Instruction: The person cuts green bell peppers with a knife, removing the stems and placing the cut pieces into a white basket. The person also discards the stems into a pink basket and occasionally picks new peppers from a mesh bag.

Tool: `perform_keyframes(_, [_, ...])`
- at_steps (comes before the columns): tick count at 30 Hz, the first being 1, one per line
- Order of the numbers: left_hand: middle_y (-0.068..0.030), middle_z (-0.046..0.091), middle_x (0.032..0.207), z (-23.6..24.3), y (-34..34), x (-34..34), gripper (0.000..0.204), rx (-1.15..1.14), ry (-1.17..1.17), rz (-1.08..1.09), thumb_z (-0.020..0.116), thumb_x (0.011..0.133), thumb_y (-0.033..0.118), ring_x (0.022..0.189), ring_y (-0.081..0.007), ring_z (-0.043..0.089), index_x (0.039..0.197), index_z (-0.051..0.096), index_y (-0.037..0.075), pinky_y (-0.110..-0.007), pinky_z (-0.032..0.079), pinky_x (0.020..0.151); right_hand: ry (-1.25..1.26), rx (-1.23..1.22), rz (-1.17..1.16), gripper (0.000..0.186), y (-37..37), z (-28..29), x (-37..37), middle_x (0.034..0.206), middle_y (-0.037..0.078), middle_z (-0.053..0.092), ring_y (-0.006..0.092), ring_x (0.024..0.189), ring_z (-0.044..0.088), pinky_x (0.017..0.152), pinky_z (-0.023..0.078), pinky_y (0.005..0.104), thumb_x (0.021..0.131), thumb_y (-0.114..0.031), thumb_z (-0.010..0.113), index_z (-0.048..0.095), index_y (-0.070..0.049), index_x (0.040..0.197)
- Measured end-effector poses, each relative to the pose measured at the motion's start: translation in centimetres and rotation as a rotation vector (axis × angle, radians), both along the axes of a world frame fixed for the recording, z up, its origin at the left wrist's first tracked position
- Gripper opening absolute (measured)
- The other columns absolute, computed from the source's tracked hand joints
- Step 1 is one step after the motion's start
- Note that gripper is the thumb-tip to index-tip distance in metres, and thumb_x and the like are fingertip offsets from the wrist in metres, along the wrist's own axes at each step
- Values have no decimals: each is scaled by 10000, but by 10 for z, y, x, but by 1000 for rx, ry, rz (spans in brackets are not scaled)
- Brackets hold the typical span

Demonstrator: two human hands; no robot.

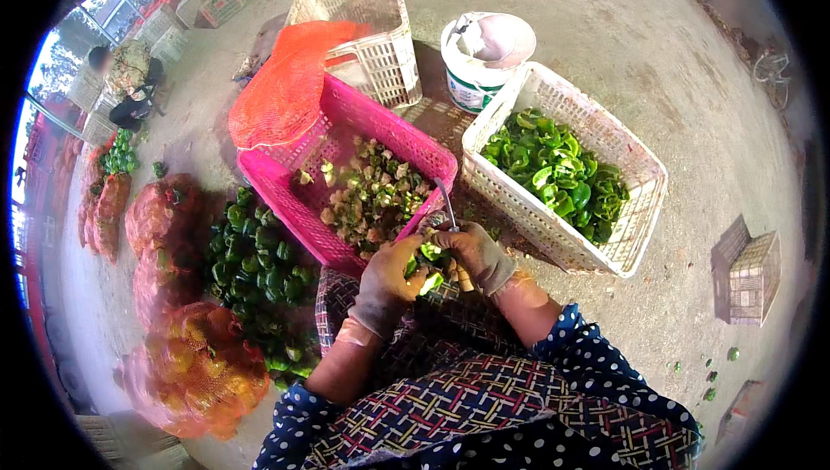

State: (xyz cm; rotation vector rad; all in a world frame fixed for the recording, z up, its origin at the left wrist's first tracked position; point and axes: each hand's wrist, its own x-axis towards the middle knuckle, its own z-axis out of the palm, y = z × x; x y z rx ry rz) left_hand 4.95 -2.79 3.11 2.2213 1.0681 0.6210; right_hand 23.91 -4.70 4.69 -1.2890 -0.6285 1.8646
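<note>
My left hand [387, 275], in a soiled glove, is closed on a cut green pepper [432, 278] above my patterned apron [432, 383]. My gloved right hand [474, 258] meets it there, gripping a thin metal knife [446, 202] whose blade points upward. Just beyond them, a pink crate [268, 198] holds pale pepper cores and trimmings [372, 189]. A white crate [635, 219] to the right contains cut green pepper pieces [553, 172]. Whole green peppers [259, 258] are heaped on the ground to my left.
Mesh sacks [190, 366] line the left. An orange net [281, 81] drapes over the pink crate, beside another white crate [380, 55] and a bucket [471, 89]. A person [130, 76] crouches at upper left. A small crate [748, 280] and loose peppers [733, 353] lie at right.
</note>
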Motion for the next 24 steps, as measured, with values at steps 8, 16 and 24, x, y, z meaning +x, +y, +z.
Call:
perform_keyframes(8, [-54, 594, 909, 17, 53, 70, 319, -1002, -777, 292, 561, 870, 84, 763, -101, 501, 1188, 558, 99, -268, 421, 639, 178, -49, -400, 284, -15, -80, 5, 688, 38, 536, 143, 500, 470, 414, 375, 267, 918, -245, 466, 599, -50, 1077])
perform_keyframes(16, [-48, 594, 867, 91, 77, 149, 321, -867, -965, 55, 478, 812, 10, 688, -143, 524, 1092, 610, 92, -314, 452, 543, -64, 23, -257, 280, 4, -66, -1, 784, 62, 545, 150, 618, 496, 514, 400, 275, 878, -186, 521, 566, -32, 1107])
perform_keyframes(24, [-222, 574, 1150, 29, 92, 234, 453, -379, -670, 164, 582, 833, 175, 1123, -354, 519, 1240, 494, -2, -389, 403, 964, -406, 204, -228, 324, 14, -20, 0, 880, 86, 554, 157, 735, 522, 615, 425, 282, 837, -128, 576, 533, -14, 1137])
